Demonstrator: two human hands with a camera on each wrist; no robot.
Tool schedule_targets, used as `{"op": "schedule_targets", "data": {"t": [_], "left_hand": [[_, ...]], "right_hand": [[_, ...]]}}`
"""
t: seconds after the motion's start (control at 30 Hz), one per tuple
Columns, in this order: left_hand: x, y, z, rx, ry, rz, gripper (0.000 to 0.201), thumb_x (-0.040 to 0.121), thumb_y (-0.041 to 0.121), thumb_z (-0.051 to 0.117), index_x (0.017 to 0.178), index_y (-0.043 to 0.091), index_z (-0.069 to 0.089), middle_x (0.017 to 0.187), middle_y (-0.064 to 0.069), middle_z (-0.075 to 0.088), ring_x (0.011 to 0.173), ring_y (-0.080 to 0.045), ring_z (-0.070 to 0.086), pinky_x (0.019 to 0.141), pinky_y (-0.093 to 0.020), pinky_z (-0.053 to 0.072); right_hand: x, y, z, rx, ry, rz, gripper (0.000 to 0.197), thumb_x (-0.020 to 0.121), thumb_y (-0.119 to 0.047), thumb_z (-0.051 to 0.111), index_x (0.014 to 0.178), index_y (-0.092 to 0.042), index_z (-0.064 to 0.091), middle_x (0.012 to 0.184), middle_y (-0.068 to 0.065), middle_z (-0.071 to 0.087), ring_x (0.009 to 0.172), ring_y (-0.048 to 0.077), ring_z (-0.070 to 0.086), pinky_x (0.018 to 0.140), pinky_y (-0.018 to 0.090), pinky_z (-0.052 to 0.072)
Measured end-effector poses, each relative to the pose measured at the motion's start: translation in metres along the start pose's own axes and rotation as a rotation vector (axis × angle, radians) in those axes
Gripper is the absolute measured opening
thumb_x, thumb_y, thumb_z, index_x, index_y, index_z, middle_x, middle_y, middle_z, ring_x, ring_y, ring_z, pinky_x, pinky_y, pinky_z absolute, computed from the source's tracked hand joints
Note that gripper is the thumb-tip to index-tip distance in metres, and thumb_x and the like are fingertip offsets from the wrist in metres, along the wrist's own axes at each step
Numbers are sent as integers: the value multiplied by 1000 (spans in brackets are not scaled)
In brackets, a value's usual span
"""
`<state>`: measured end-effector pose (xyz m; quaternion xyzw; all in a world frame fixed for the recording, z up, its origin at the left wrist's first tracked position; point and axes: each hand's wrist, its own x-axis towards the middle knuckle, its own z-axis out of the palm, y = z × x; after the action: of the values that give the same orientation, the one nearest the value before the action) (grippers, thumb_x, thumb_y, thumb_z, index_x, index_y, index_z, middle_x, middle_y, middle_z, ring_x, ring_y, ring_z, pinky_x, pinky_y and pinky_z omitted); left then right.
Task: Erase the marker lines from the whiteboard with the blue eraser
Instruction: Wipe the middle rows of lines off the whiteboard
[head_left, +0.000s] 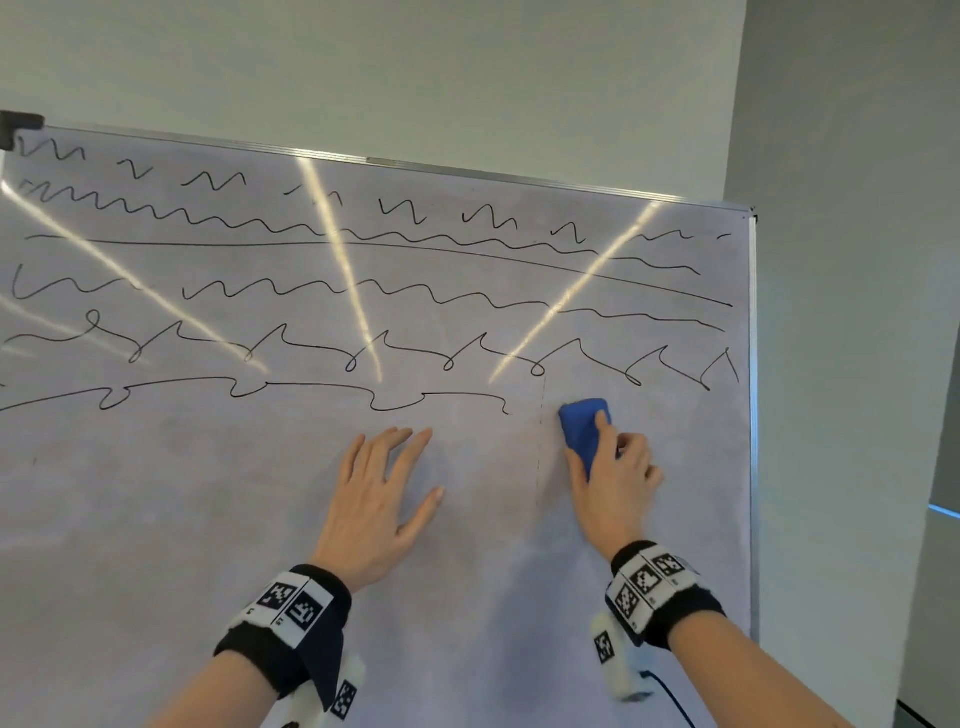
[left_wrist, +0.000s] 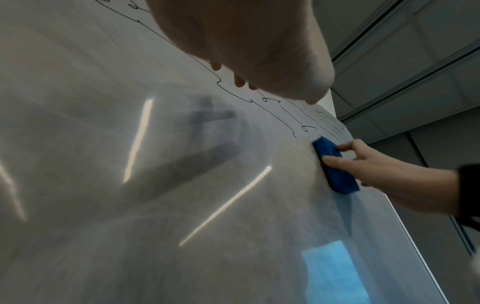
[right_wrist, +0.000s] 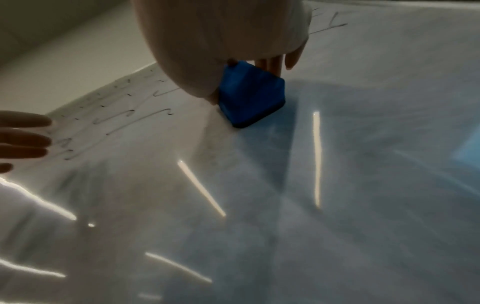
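Head view: white, metal-framed whiteboard (head_left: 156, 519) with black marker lines (head_left: 311, 291) filling its upper half; the lower half reads clean, so perhaps half remains. Right hand (head_left: 615, 478) clamps its fingers on the blue block eraser (head_left: 584, 423), pressed flat near the right edge just below the lowest rows. Left hand (head_left: 382, 499) lies flat, fingers straight and slightly apart, bracing mid-board.

Left wrist view: eraser (left_wrist: 335, 164) touches the board where the lowest line ends.

Right wrist view: fingertips (right_wrist: 270, 63) grip the eraser (right_wrist: 252, 96); a faint smear trails below.
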<state>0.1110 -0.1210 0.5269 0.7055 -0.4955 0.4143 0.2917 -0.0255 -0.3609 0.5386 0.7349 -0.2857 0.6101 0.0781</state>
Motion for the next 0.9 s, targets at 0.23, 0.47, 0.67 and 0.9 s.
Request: {"op": "schedule_targets", "data": {"t": [0.23,0.47,0.67,0.9], "left_hand": [[0,-3,-4,-10,-15,16,60,95,53,32,144,19,36,133,-4,44,130,-21,39,113,-44,20],[-13,-40,-24,9,-6,-16,61,95,55,29,145,20,34,134,-5,44,132,-23,38,116,-42,15],[-7,-46,-29,7,-7,-16,61,95,55,28,144,20,36,134,-4,44,131,-22,39,115,-42,17],[-25,-81,-51,51,-9,-43,62,95,55,27,144,19,36,133,-5,45,130,-23,40,115,-42,16]], "right_hand": [[-16,-89,16,20,-27,-291,63,74,-31,75,128,-15,47,92,13,52,76,29,49,65,39,39],[3,-56,9,-14,13,-135,64,73,-28,78,126,-12,47,94,17,50,76,31,49,67,40,37],[-8,-130,18,14,-48,-337,61,77,-34,71,130,-17,46,96,14,52,77,29,48,67,39,37],[-9,-85,14,10,-48,-334,65,77,-33,74,132,-23,42,103,13,51,82,30,49,73,39,33]]}}
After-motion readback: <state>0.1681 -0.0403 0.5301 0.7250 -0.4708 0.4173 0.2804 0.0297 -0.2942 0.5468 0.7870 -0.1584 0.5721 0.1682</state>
